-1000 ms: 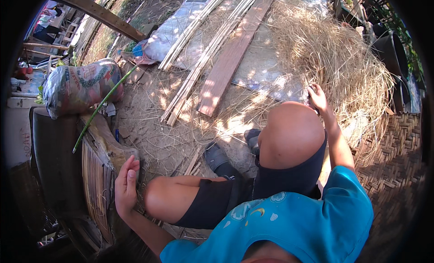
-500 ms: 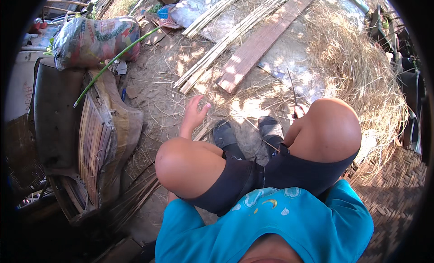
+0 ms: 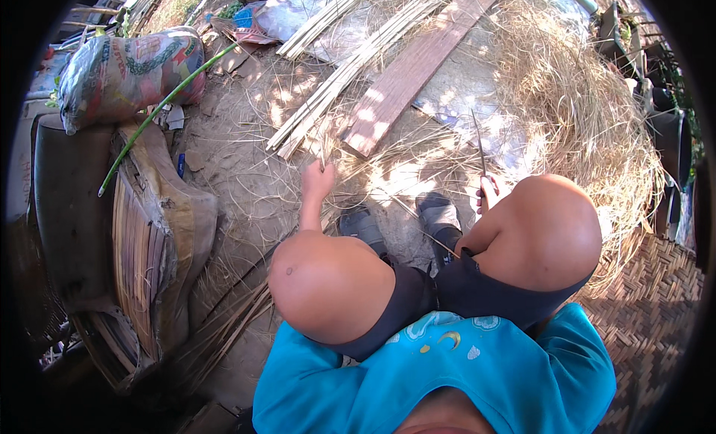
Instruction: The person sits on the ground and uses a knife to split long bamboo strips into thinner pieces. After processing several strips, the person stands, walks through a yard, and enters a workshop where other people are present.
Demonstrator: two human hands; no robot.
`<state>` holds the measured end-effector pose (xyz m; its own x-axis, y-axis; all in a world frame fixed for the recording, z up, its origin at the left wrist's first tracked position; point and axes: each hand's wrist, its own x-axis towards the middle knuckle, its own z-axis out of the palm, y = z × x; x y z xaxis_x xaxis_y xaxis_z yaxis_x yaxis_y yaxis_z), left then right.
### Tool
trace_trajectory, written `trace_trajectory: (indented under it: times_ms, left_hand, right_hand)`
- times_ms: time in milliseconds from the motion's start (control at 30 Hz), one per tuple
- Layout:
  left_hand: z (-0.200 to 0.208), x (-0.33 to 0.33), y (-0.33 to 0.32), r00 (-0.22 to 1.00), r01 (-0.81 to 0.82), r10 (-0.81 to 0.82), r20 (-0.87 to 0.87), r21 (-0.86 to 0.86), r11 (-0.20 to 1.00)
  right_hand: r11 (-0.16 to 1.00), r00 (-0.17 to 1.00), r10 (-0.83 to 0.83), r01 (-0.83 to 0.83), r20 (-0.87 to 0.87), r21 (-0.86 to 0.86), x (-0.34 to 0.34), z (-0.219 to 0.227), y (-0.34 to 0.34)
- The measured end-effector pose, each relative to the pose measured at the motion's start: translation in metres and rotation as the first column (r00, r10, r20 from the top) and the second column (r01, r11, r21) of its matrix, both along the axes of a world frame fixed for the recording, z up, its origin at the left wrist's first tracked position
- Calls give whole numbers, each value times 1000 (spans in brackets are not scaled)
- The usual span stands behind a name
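Note:
My left hand [image 3: 318,182] is closed in a pinch just off the near ends of the pale split bamboo strips [image 3: 335,87]. Thin dry straw lies about its fingertips, and what they grip is too small to make out. Beyond my right knee, my right hand [image 3: 488,192] is wrapped round the handle of a knife [image 3: 479,142]. The long, thin, dark blade points up and away from me. Between the hands, a reddish-brown plank [image 3: 410,80] lies beside the strips, its near end not far from my left hand.
Loose straw [image 3: 574,113] is heaped on the right, above a woven bamboo mat [image 3: 649,315]. To the left are a stuffed plastic sack [image 3: 138,68], a green stalk [image 3: 160,106] and a worn upholstered seat [image 3: 186,233] with slats. Split strips [image 3: 231,326] lie beside my left knee.
My left hand had its fingers spread and has now closed them near the strip ends. My right hand still grips the knife. The whole view has shifted slightly.

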<state>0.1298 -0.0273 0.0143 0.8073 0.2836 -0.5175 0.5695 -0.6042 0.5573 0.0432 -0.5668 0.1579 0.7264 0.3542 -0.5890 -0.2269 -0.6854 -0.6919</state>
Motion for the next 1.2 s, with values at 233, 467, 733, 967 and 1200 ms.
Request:
trace_trajectory:
  times_ms: [233, 467, 733, 967, 1200]
  left_hand:
    - [21, -27, -77, 759, 309, -440, 479, 330, 892]
    - [-21, -42, -125, 766, 637, -605, -217, 384, 669]
    - [120, 24, -108, 769, 636, -602, 216, -159, 755]
    - [302, 186, -155, -71, 462, -800, 595, 731, 502]
    - [377, 210, -430, -16, 879, -997, -70, 474, -47]
  right_hand:
    - [999, 998, 49, -48, -45, 20, 10, 11, -9]
    - [825, 856, -501, 516, -124, 228, -28, -18, -13]
    - [110, 291, -889, 885, -353, 452, -49, -79, -22]
    - [96, 79, -995, 673, 58, 733, 36, -34, -44]
    - [-164, -208, -975, 463, -73, 871, 10, 25, -66]
